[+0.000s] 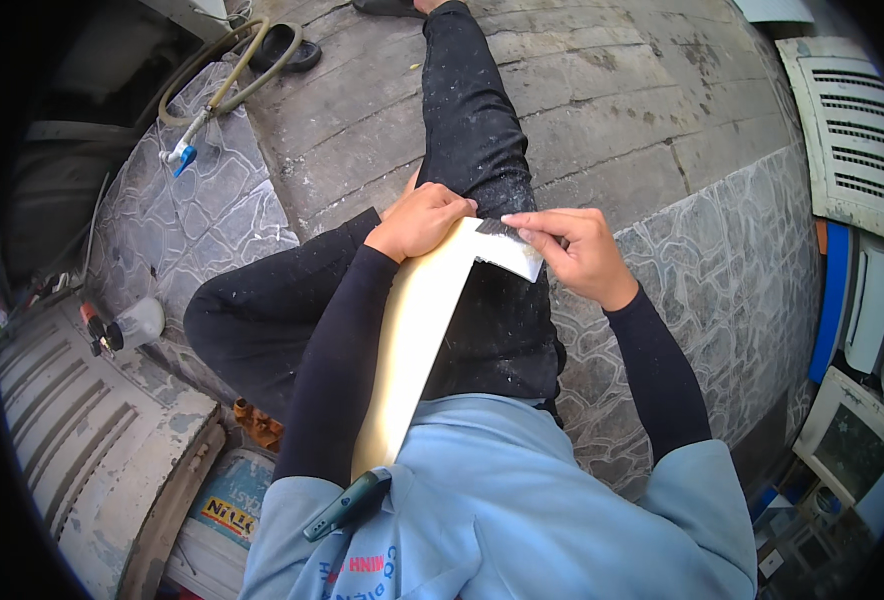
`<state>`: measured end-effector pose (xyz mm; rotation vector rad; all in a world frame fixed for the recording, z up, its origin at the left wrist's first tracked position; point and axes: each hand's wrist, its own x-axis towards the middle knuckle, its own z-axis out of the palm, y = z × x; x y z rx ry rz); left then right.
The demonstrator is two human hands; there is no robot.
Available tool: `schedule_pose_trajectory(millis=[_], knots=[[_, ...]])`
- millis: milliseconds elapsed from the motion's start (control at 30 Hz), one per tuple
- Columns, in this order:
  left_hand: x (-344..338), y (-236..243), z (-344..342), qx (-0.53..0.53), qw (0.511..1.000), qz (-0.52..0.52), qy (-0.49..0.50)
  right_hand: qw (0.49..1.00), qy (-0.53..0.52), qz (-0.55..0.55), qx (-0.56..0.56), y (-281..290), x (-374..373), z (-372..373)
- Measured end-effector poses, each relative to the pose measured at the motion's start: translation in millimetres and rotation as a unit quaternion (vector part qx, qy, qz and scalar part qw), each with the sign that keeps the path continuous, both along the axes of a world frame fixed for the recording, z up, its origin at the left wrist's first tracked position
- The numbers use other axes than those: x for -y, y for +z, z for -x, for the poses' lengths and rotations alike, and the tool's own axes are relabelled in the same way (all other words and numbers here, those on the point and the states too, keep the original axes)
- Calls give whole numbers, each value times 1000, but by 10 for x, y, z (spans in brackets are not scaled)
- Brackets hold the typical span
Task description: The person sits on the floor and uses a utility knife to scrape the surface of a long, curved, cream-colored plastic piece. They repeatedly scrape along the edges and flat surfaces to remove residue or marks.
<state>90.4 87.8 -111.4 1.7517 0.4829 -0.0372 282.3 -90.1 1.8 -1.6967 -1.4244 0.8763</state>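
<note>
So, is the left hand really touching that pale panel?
Touching. The head view shows the left hand curled against the far end of the panel, with no gap between them.

Cream panel [414, 345], black trousers [470, 110], light-blue shirt [522, 490].

Outdoor work yard [582, 110], concrete slab paving [352, 120], stone-patterned tiles [732, 260], hose [238, 66], blue-handled tap [185, 160], worn vented panels [809, 140]

Cream panel [417, 330], L-shaped, diag. on lap [482, 350]; dk patch [498, 230] nr far end, material unclr.
</note>
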Motion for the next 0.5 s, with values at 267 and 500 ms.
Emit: schedule_pose_trajectory(millis=[267,500], knots=[[6,41,-19,-30,999,18,-2,1000,4,-9,12,-10,24,0],[-6,-66,-1,22,999,-31,3,1000,-1,-9,11,-26,7,-19]])
